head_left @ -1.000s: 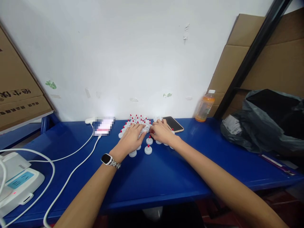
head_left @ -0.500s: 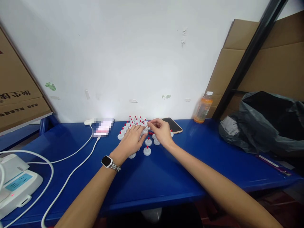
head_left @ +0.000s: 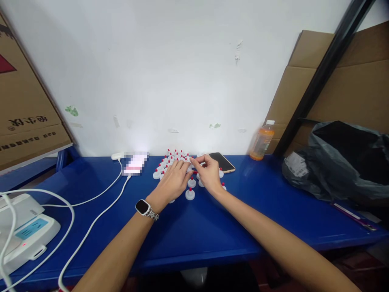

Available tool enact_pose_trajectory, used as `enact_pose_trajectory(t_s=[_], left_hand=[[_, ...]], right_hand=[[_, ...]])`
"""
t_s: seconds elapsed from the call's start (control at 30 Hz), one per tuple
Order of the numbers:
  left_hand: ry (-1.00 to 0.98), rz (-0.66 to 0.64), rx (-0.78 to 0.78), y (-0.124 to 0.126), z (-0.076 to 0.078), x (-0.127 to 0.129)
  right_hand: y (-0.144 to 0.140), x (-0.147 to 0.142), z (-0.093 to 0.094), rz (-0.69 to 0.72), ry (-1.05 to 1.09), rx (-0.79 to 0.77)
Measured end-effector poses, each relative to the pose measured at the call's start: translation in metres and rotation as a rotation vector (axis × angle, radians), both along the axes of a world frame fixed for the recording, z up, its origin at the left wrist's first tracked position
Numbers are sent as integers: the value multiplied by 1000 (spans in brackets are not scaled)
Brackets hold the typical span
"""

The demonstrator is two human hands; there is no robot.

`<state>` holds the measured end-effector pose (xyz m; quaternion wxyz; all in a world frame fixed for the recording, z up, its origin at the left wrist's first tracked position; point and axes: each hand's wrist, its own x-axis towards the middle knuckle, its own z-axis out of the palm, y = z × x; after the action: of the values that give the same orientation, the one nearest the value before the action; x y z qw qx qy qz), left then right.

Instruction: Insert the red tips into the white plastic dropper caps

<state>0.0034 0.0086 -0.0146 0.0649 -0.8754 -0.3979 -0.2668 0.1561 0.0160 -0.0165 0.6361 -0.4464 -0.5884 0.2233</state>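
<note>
On blue table: left hand flat on caps; right hand grip pinching one cap

Looks like a small packing workshop: cardboard boxes left of the blue surface, dozens of caps on it.

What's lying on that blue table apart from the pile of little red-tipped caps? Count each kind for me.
Phones: 2, one dark-screened, one lit
Orange drink bottle: 1
Black plastic bag: 1
White device at the left edge: 1
Total: 5. The caps, partly hidden under both hands, are too many to count.
</note>
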Motion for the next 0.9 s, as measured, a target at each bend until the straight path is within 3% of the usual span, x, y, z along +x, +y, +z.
enact_pose_trajectory(t_s=[0.17,0.37,0.43,0.9], left_hand=[[-63,-37,-6,-5,2,3],[-57,-79,-21,-10,6,3],[-24,-75,-9,-11,7,3],[13,-90,-45,-14,9,4]], right_hand=[[-4,5,5,17,-145,36],[-3,28,17,89,-714,112],[-4,31,19,98,-815,132],[-14,22,14,135,-652,72]])
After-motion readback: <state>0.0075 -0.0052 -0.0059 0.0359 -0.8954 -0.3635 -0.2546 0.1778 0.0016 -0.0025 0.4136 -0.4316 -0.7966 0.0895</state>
